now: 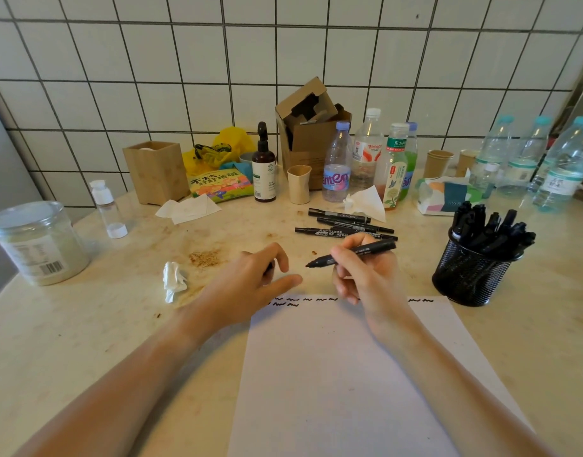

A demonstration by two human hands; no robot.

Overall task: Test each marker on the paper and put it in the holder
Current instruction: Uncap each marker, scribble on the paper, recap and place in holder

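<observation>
While the right hand [366, 272] pinches an uncapped black marker [353, 253] above the paper [349, 374], I see the left hand [250, 285] curled round a small dark thing, likely its cap. The mesh holder [468, 278] stands just right, full of markers.

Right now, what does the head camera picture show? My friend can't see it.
The right hand holds an uncapped black marker just above a white paper with small black squiggles along its top edge. The left hand seems to hold the cap. More markers lie behind, and a black mesh holder full of markers stands at right.
</observation>
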